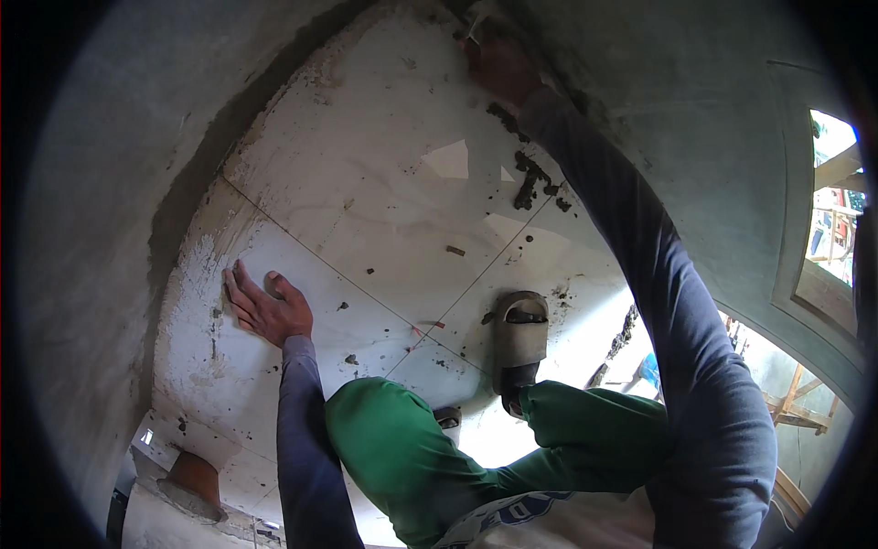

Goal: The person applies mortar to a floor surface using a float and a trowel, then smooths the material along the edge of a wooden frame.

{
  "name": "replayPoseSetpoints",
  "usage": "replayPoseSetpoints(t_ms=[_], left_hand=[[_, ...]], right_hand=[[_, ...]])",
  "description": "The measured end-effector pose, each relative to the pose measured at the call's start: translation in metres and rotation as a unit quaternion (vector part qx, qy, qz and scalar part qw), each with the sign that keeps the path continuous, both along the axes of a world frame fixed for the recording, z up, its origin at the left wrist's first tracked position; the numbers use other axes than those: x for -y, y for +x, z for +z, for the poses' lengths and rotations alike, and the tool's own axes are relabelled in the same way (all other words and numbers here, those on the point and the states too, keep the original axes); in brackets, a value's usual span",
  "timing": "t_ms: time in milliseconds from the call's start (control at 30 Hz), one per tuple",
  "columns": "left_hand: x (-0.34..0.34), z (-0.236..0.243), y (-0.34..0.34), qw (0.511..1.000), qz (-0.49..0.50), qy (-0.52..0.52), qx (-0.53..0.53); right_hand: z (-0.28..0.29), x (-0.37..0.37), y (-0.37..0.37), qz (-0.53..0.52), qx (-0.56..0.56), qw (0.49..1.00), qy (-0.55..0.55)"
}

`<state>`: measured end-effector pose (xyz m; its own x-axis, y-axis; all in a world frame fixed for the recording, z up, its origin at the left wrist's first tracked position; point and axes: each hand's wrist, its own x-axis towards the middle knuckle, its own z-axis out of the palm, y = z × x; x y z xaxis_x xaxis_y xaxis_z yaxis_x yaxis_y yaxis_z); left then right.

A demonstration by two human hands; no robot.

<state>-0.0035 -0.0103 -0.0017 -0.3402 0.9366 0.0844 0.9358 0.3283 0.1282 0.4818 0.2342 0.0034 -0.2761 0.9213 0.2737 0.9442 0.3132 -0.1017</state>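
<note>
Where the tiled floor (366,192) narrows between two walls at the upper edge of the view, the right hand (505,69) is closed, its fingers bent about a thin pale object (475,29). This object lies close to the foot of the right wall (686,101), near the far corner; its exact kind cannot be told, since the fingers and shadow hide much of it. Its visible long axis runs slantwise — from upper right to lower left in the view — with the lower end toward the fingers; which end is the working one cannot be made out. The right forearm, in a dark sleeve (672,284), reaches diagonally up and leftward to it.

The left hand (270,306) is empty and open, set palm down on the floor with its fingers spread toward the left wall (101,229) and its thumb apart from them. Dark crumbs of mortar (530,178) lie along the right side, just below the right wrist; a small brown chip (455,250) rests near the middle, beside the tile joints (306,245). Below, a sandal (521,343) on one foot points up the view — roughly toward the right hand — beyond the knees of green trousers (393,435).
</note>
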Motion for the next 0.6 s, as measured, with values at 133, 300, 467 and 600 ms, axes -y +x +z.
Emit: replayPoseSetpoints(t_ms=[133, 300, 467, 600], left_hand=[[-0.001, -0.004, 0.002, 1.0, 0.005, 0.002, 0.017], [-0.001, -0.004, -0.002, 1.0, 0.004, 0.0, 0.024], [0.001, -0.004, -0.001, 1.0, -0.004, 0.003, 0.025], [0.002, -0.002, -0.007, 1.0, 0.017, 0.0, 0.019]], right_hand=[[-0.008, -0.019, -0.001, 0.045, 0.149, 0.987, -0.051], [0.007, -0.028, -0.021, 0.017, 0.065, 0.998, 0.002], [-0.003, -0.021, -0.031, 0.013, 0.134, 0.986, -0.101], [0.011, 0.028, -0.082, 0.134, -0.025, 0.983, 0.12]])
